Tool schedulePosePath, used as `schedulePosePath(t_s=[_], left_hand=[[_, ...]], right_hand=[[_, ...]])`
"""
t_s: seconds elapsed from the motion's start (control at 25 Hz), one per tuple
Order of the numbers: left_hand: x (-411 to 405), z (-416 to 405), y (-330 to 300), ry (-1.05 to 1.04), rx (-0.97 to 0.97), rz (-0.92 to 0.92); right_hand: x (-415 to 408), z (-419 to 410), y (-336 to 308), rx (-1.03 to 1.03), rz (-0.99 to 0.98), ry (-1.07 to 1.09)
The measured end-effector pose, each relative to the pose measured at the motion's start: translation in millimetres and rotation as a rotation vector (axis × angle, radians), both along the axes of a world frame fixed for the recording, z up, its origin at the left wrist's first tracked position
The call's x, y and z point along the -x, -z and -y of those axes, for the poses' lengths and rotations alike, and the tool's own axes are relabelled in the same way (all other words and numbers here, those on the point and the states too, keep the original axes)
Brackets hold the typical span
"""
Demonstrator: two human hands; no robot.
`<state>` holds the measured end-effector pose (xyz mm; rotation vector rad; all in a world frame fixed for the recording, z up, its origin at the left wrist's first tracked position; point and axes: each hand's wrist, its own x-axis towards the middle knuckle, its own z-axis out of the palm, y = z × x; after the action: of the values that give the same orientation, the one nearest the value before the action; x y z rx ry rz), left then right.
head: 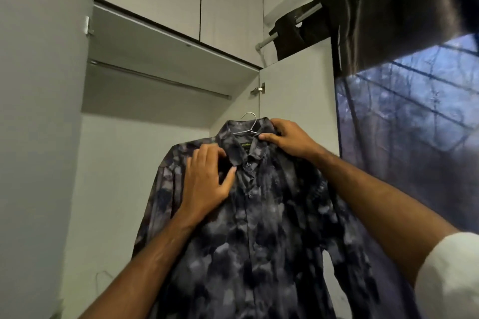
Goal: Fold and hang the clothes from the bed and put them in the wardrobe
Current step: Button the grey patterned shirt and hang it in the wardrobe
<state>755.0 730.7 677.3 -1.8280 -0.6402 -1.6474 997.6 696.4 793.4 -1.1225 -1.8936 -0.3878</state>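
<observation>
Shirt [259,215] is hanging on a wire hanger [249,124], raised before the open wardrobe [145,163], below its rail [160,80]. Soft, light, floppy; best taken at collar or hanger hook. Right hand [287,138] is pinching the collar. Left hand [207,179], fingers spread, is pressing the chest. Neck label [246,144] has green lettering, unreadable.
</observation>
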Motion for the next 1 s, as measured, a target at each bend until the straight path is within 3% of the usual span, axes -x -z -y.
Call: schedulePosePath(t_s=[0.12, 0.28, 0.48, 0.64, 0.72, 1.0], left_hand=[[4, -39, -21, -0.065, -0.151, -0.108], [5, -91, -54, -0.324, -0.142, -0.388], [-26, -166, -57, -0.343, -0.039, -0.303], [-68, -208, -50, 0.088, 0.246, -0.065], [-86, -235, -54, 0.204, 0.251, -0.002], [-89, -314, -81, -0.002, 0.094, -0.149]], right_hand=[[6, -44, -14, -0.017, -0.002, 0.026], [10, -88, -26, -0.030, -0.014, 0.006], [-1, -158, -21, -0.024, -0.046, -0.041], [-21, -216, -24, -0.041, -0.041, -0.019], [-35, -243, -31, -0.047, -0.039, -0.031], [-61, -331, -59, -0.031, 0.057, -0.142]])
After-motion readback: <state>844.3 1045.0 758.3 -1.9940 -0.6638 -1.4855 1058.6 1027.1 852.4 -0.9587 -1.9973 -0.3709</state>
